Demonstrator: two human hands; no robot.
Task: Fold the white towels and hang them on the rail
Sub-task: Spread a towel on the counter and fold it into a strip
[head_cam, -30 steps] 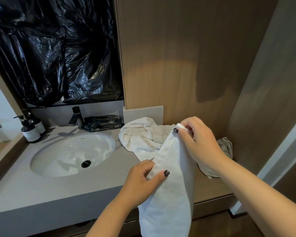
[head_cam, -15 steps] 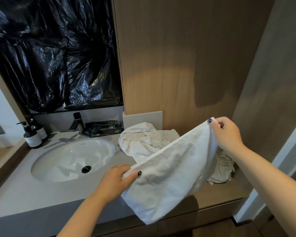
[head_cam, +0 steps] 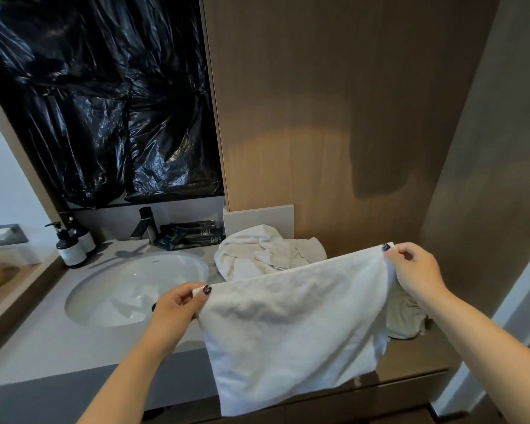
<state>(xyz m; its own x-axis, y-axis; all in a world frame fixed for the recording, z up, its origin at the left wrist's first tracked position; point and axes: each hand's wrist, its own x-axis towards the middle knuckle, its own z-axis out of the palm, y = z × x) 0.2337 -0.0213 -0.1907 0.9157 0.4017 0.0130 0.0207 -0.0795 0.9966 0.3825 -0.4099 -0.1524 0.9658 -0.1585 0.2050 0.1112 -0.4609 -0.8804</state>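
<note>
A white towel (head_cam: 294, 328) hangs spread out in front of me over the vanity's front edge. My left hand (head_cam: 178, 310) pinches its upper left corner and my right hand (head_cam: 416, 270) pinches its upper right corner, so the top edge runs taut between them. Behind it a crumpled pile of white towels (head_cam: 263, 255) lies on the counter against the wooden wall. Another greyish crumpled towel (head_cam: 406, 316) sits on the wooden shelf at the right, partly hidden by the held towel. No rail is in view.
An oval sink (head_cam: 126, 286) with a dark tap (head_cam: 146, 224) is set in the grey counter (head_cam: 58, 341). Two pump bottles (head_cam: 72, 246) stand at the back left, dark sachets (head_cam: 190, 234) behind the sink. Black plastic sheeting (head_cam: 98, 99) covers the mirror. A wooden wall (head_cam: 334, 117) stands close ahead.
My hands have moved apart, the right one going right and the left one left. The towel, bunched between them before, is now stretched wide.
</note>
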